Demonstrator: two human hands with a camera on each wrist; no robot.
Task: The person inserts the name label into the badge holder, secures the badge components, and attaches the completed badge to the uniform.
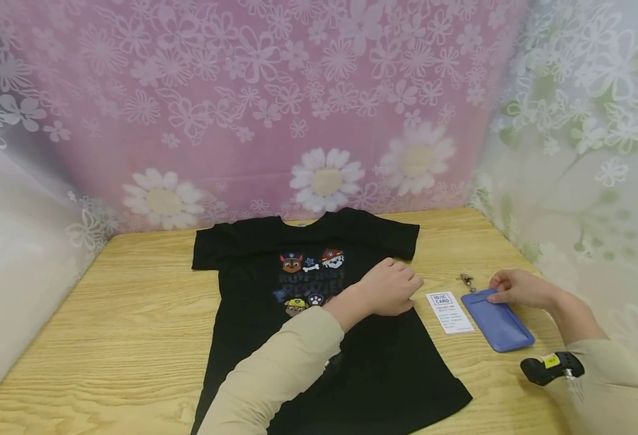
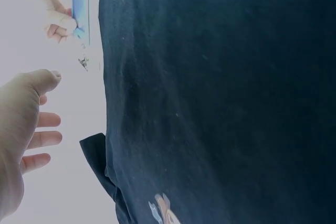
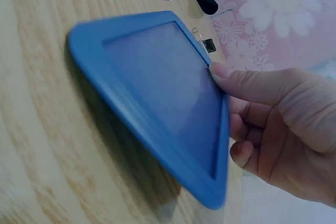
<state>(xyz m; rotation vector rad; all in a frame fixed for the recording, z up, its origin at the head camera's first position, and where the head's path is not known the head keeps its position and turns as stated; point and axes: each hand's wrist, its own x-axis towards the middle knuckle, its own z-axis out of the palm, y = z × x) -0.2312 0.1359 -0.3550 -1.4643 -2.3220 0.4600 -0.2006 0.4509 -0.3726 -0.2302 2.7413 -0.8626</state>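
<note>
My right hand (image 1: 517, 289) pinches a blue ID card holder (image 1: 499, 323) at its clip end, thumb on the front face and fingers behind. The right wrist view shows the holder (image 3: 157, 90) tilted over the table, with a shadow under it and a clear window in its front. A small metal clip (image 1: 467, 280) is attached at its top. Left of the holder lies a white printed card (image 1: 451, 314) marked "ID/IC CARD". My left hand (image 1: 386, 287) hovers over the black T-shirt's right side, and the left wrist view shows its fingers (image 2: 46, 138) loosely extended, holding nothing.
A black T-shirt (image 1: 254, 350) with cartoon dog prints lies spread across the middle of the wood-grain table (image 1: 118, 338). A pink flowered curtain (image 1: 232, 121) hangs behind the table. Pale patterned sheets (image 1: 585, 199) close off both sides.
</note>
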